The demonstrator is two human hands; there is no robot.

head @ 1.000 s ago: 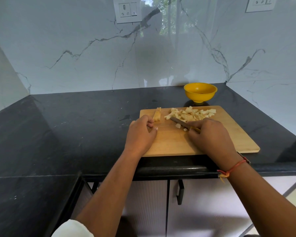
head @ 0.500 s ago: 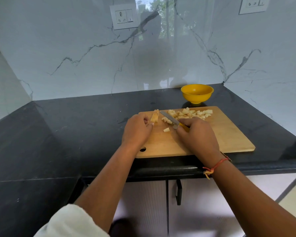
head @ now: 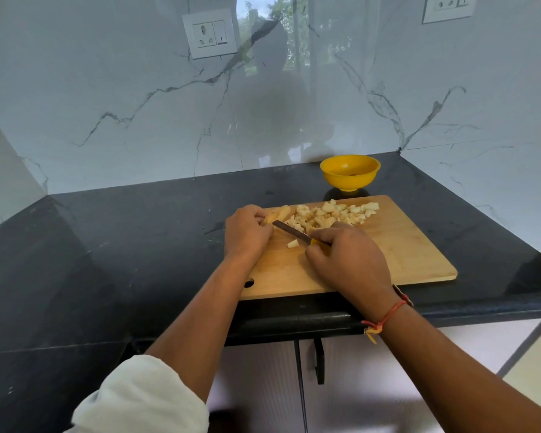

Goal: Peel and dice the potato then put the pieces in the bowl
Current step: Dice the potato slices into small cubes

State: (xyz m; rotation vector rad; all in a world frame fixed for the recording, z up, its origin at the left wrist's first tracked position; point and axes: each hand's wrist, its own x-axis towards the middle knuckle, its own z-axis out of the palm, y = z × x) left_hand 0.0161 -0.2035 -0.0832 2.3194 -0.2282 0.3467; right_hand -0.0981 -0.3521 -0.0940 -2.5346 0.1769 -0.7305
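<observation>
Right now the left hand rests at the far left corner of the wooden cutting board, its fingers curled over one end of an uncut potato strip. The right hand grips a knife by its yellow handle, fingers wrapped round it. The blade points left toward the strip, its tip just beside the left hand. A heap of diced potato pieces lies along the board's far edge, right of the strip, and one loose cube sits just in front of the blade. The yellow bowl stands on the black tabletop just behind the board, apart from the heap. A red thread circles the right wrist.
</observation>
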